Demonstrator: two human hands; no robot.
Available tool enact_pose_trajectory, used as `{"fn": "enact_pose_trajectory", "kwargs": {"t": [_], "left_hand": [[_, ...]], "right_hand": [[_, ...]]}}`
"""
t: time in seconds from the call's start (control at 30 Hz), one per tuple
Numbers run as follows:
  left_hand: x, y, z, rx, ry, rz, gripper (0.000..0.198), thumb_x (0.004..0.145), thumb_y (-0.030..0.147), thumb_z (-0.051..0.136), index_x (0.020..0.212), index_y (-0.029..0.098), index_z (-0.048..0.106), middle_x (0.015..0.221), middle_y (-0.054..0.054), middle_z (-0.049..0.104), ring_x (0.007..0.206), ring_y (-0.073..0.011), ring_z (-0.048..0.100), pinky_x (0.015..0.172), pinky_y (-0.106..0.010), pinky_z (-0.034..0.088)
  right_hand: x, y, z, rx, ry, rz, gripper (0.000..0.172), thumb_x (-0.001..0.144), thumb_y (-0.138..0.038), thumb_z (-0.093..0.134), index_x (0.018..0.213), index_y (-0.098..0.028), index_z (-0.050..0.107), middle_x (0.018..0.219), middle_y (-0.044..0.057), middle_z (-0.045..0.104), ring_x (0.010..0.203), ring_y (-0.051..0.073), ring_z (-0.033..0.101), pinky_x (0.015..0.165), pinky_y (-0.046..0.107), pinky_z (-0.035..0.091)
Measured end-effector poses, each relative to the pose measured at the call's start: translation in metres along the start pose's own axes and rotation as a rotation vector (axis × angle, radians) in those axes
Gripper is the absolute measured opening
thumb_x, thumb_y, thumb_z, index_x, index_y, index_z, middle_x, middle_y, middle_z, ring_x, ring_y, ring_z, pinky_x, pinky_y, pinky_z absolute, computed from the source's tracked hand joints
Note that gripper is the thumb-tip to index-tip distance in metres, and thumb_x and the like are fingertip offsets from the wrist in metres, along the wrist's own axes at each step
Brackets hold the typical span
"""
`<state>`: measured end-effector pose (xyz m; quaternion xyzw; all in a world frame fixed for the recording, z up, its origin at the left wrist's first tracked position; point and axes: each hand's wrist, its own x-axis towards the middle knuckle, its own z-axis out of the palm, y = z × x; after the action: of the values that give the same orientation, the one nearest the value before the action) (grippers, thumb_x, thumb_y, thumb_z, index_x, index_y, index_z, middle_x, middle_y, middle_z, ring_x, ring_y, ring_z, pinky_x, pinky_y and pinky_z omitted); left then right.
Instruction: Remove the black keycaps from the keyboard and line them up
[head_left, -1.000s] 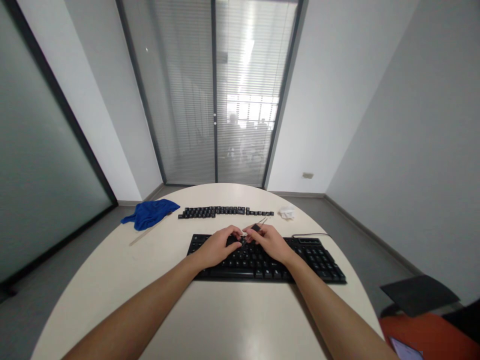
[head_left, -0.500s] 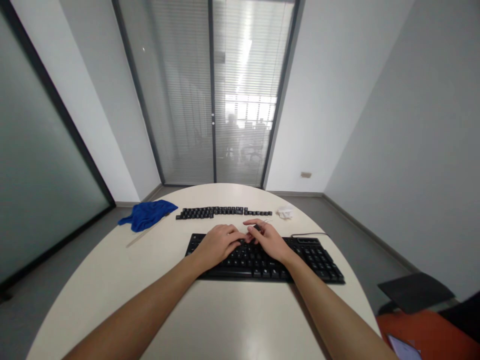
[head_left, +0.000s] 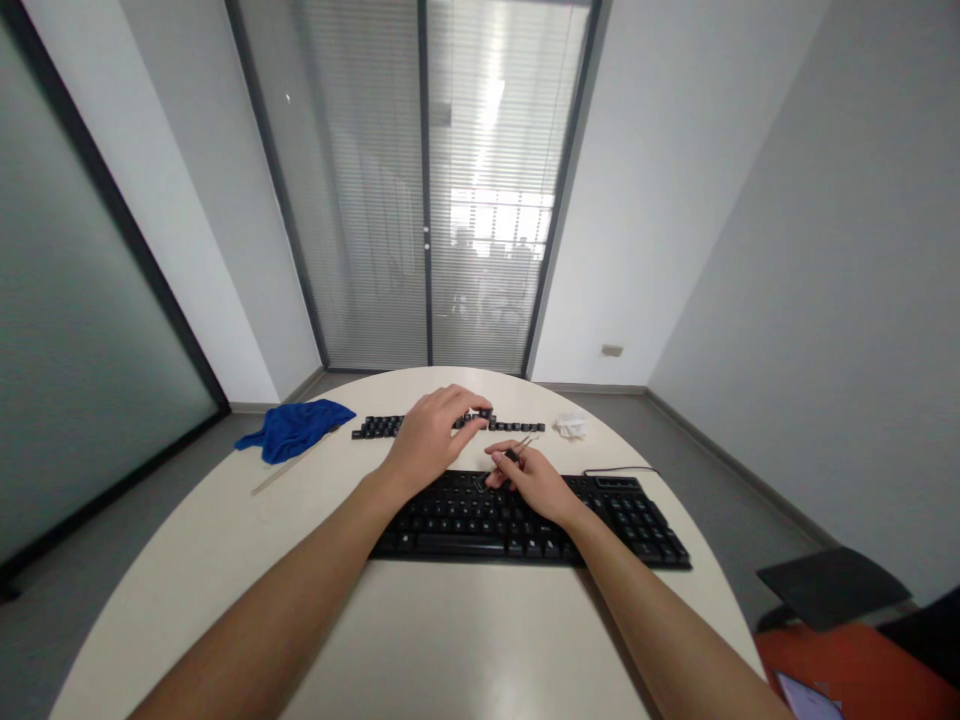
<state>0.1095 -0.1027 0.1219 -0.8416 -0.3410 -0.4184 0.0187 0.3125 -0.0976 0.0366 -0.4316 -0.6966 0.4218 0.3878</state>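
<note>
My left hand [head_left: 435,428] reaches over the loose black keycaps [head_left: 519,427] lined up behind the keyboard. Its thumb and fingers close on a black keycap [head_left: 484,413] at the row's middle; the fingers hide part of the line. My right hand [head_left: 534,478] stays above the back edge of the black keyboard [head_left: 457,545], closed around a wire keycap puller [head_left: 512,455] with a small black handle. One wire end of the puller points down toward the keys, and the other sticks up past the fingers.
A blue cloth [head_left: 296,430] lies at the table's left, with a thin light stick [head_left: 292,468] beside it. Crumpled white tissue [head_left: 570,426] rests at the back right. The keyboard cable [head_left: 622,468] runs off right. An orange chair [head_left: 847,665] with a phone stands at the lower right.
My left hand has moved from the keyboard up and away to the loose keycaps, uncovering keys beneath. My right hand has barely moved and still holds the puller.
</note>
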Motion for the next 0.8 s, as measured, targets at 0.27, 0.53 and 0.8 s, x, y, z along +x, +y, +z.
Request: {"fn": "enact_pose_trajectory", "kwargs": {"t": [0.27,0.53,0.8], "left_hand": [[0.002,-0.054,0.022,0.145,-0.08,-0.261,0.017,0.087,0.026,0.061,0.103,0.024,0.067,0.099,-0.002,0.071,0.093,-0.0207,0.062,0.084,-0.033,0.046],[-0.03,-0.104,0.053,0.398,-0.158,-0.283,0.016,0.084,0.024,0.063,0.098,0.025,0.071,0.108,-0.005,0.067,0.103,-0.0265,0.055,0.09,-0.039,0.043],[-0.043,-0.12,0.065,0.397,-0.177,-0.335,0.016,0.08,0.025,0.066,0.095,0.025,0.072,0.117,-0.007,0.062,0.115,-0.0298,0.046,0.097,-0.045,0.04]], "right_hand": [[-0.001,-0.005,0.0,-0.06,-0.045,0.004,0.041,0.093,-0.052,0.048,0.101,-0.015,0.063,0.078,0.007,0.075,0.073,0.018,0.07,0.066,0.027,0.05],[-0.002,-0.009,0.0,-0.093,-0.044,-0.011,0.039,0.091,-0.051,0.053,0.096,-0.014,0.066,0.077,0.007,0.074,0.073,0.019,0.069,0.067,0.028,0.051],[-0.002,-0.008,0.0,-0.099,-0.044,-0.015,0.039,0.091,-0.051,0.053,0.095,-0.015,0.067,0.078,0.007,0.075,0.074,0.019,0.07,0.068,0.028,0.051]]}}
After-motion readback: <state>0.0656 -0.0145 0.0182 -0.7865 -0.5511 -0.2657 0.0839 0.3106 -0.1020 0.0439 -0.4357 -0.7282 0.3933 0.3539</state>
